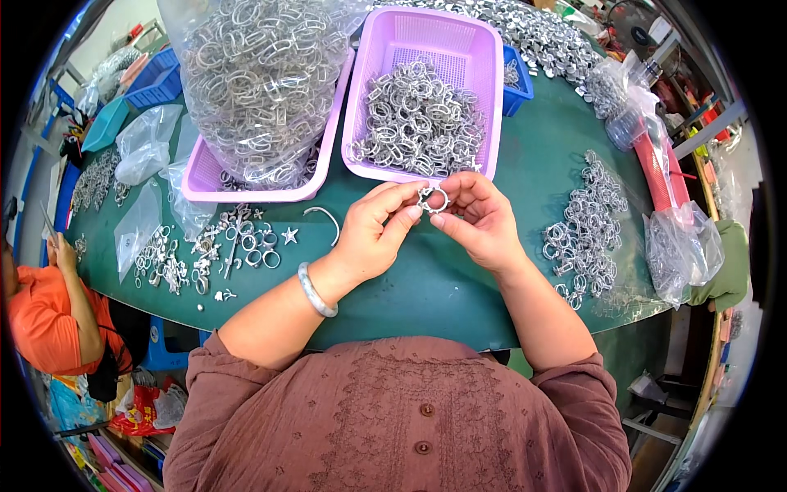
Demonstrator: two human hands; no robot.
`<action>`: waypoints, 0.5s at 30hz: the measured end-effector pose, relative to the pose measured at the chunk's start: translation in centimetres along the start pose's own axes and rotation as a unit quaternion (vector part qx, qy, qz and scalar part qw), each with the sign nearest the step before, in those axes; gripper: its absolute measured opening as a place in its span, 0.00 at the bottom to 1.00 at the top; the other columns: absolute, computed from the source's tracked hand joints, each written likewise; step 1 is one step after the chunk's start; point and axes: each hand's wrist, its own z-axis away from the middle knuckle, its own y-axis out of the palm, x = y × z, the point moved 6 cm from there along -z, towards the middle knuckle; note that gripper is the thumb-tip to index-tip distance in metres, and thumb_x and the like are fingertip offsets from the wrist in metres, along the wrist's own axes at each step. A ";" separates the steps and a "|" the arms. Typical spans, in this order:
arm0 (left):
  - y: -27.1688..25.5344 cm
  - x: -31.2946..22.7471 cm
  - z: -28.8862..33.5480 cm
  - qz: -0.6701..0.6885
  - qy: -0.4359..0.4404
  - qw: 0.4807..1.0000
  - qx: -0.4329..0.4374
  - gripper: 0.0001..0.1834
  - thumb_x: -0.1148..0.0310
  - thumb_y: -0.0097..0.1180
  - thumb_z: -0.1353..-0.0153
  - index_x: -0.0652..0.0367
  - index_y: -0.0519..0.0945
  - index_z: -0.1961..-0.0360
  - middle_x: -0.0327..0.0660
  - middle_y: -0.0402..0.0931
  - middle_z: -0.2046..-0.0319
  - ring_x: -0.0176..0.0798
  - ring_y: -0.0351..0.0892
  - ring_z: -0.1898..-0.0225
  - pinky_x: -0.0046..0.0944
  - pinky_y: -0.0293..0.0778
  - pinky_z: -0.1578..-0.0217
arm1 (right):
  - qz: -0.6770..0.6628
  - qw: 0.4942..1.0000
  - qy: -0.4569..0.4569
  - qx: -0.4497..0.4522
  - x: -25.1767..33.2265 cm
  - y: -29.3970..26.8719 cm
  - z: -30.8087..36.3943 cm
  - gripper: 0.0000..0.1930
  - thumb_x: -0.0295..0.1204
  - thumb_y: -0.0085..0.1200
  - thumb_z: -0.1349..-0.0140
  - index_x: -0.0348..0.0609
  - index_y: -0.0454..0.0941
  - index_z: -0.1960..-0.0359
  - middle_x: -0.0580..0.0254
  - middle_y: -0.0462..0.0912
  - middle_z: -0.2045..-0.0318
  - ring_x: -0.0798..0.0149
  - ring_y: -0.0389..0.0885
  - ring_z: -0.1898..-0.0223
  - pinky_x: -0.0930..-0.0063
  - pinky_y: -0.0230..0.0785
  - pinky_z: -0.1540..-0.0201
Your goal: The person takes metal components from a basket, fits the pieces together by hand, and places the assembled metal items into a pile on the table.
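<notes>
Between both hands, just in front of a purple basket point(358, 123), I hold a small silver-grey metal ring point(435, 198) with bumps on its outer edge. My left hand point(373, 227) pinches its left side between thumb and fingers. On the other side, my right hand point(484, 220) grips it with thumb and forefinger. Inside the basket lies a heap of similar grey metal ring pieces point(422, 111). A curved metal strip point(326, 220) rests on the table beside my left hand.
A clear bag of metal rings point(258, 90) sits in a second purple basket point(246, 195). Loose rings and charms point(164, 262) lie left, another ring pile point(586, 234) right. Small metal parts point(533, 37) cover the far green table point(393, 307). Someone in orange point(57, 316) sits at left.
</notes>
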 end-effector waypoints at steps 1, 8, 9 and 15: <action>0.0 0.0 0.0 -0.001 0.000 1.000 0.002 0.16 0.77 0.44 0.42 0.63 0.69 0.51 0.36 0.67 0.64 0.27 0.68 0.64 0.26 0.71 0.63 | 0.003 1.000 0.002 -0.002 0.0 0.0 0.0 0.16 0.17 0.52 0.50 0.39 0.66 0.58 0.65 0.74 0.67 0.74 0.72 0.65 0.80 0.65 0.62; 0.0 -0.1 0.0 0.033 -0.026 0.999 -0.011 0.15 0.76 0.46 0.43 0.64 0.71 0.53 0.42 0.71 0.64 0.33 0.73 0.64 0.29 0.71 0.64 | 0.006 1.000 -0.003 0.000 0.0 0.0 0.0 0.16 0.18 0.52 0.50 0.39 0.66 0.59 0.65 0.74 0.67 0.74 0.72 0.65 0.81 0.65 0.62; 0.1 0.0 -0.1 0.041 -0.033 0.999 -0.009 0.15 0.76 0.46 0.43 0.64 0.70 0.53 0.42 0.71 0.64 0.32 0.73 0.64 0.29 0.71 0.64 | 0.006 1.000 -0.002 0.000 -0.1 -0.1 0.0 0.16 0.18 0.52 0.50 0.39 0.66 0.59 0.65 0.74 0.67 0.74 0.72 0.65 0.81 0.65 0.62; 0.2 0.3 0.0 0.046 -0.045 0.998 0.005 0.15 0.76 0.44 0.41 0.64 0.69 0.51 0.39 0.70 0.63 0.29 0.72 0.65 0.27 0.70 0.64 | 0.002 1.000 0.001 -0.001 -0.1 0.0 0.0 0.15 0.18 0.53 0.49 0.39 0.65 0.59 0.65 0.74 0.67 0.74 0.72 0.65 0.80 0.65 0.62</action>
